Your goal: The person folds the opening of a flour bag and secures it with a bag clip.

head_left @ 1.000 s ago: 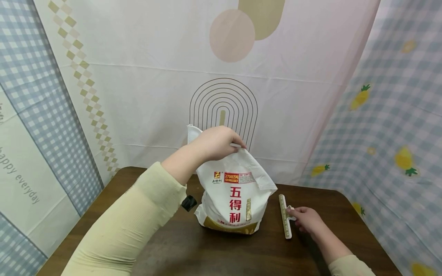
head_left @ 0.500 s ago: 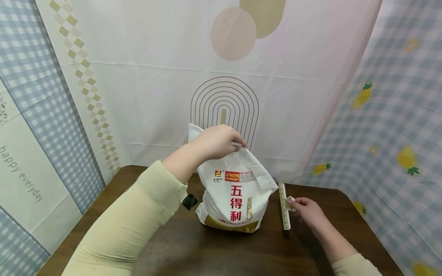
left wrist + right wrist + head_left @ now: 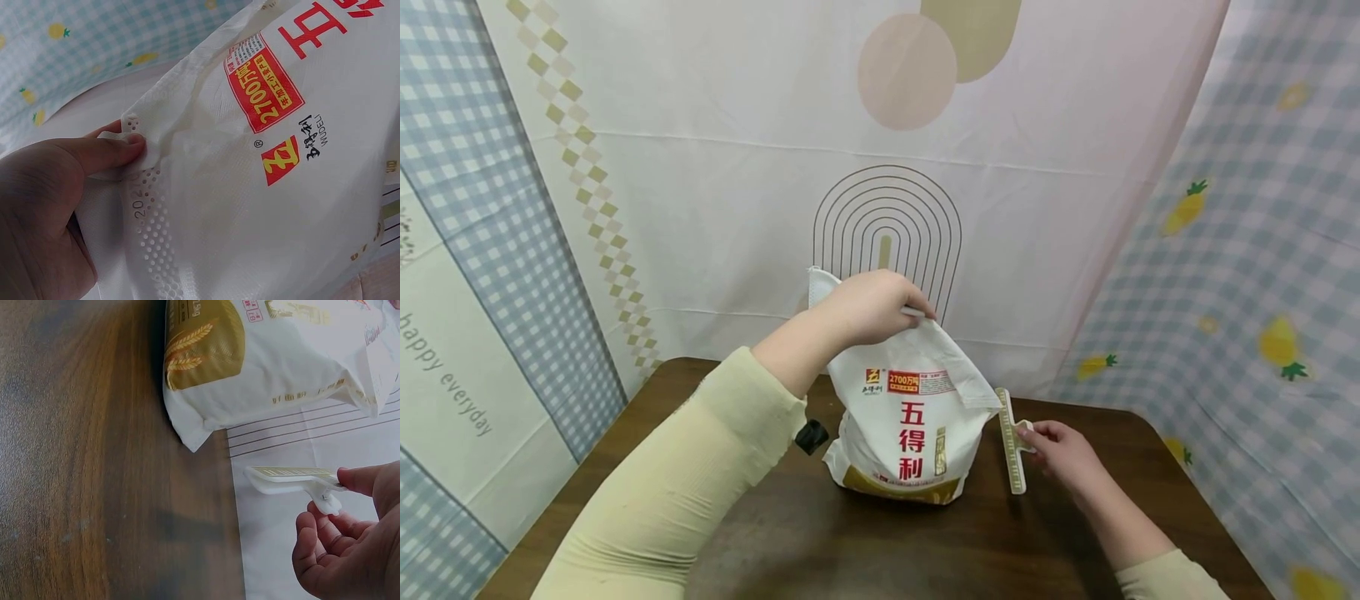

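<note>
A white flour bag (image 3: 880, 425) with red lettering and a gold bottom band stands on the brown table. My left hand (image 3: 876, 307) pinches its folded top edge between thumb and fingers; the left wrist view shows the perforated strip of the bag (image 3: 219, 144) under the thumb. To the right of the bag, my right hand (image 3: 1063, 454) holds a long white sealing clip (image 3: 1012, 446) with a gold patterned face. In the right wrist view thumb and fingers pinch the handle of the clip (image 3: 294, 478), whose far end points toward the bag.
The wooden table (image 3: 760, 542) has its back edge against a white patterned cloth (image 3: 715, 208). A blue checked cloth with pineapples (image 3: 1210, 275) hangs on the right. A small black object (image 3: 811, 437) shows beside the left sleeve.
My right hand has moved the clip up and slightly left, closer to the bag's right side. The left hand keeps its grip on the bag's top, nearly unmoved.
</note>
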The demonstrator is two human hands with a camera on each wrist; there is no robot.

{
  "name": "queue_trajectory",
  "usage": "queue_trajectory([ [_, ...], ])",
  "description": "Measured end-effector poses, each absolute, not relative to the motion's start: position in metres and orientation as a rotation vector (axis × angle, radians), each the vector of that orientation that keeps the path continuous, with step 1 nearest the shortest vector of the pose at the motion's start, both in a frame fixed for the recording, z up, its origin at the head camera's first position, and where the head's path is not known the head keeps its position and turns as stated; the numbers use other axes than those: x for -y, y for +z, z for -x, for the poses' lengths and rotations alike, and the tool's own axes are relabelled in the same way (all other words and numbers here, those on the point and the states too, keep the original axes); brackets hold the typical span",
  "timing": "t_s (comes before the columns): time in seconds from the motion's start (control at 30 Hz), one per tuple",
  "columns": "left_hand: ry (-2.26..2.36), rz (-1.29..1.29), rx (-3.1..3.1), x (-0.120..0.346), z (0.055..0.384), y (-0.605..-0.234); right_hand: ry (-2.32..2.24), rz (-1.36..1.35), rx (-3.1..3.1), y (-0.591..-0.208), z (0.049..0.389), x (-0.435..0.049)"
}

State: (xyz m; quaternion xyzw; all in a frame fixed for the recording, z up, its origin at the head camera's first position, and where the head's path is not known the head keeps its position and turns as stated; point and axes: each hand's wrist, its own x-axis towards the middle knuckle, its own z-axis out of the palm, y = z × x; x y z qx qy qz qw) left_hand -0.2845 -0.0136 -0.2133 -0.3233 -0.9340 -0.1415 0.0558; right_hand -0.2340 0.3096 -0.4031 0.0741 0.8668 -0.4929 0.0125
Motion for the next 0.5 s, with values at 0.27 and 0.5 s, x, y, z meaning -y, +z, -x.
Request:
queue_trajectory([
  [0.27,-0.432,0.964,2.847,0.011,0.285,-0.213,-1.555,-0.231,-2.73,-0.392,0.236,-0.308],
  [0.5,-0.431,0.949,2.848,0.01,0.286,-0.212,-1.578,-0.225,-2.793,-0.373,0.235,-0.305],
])
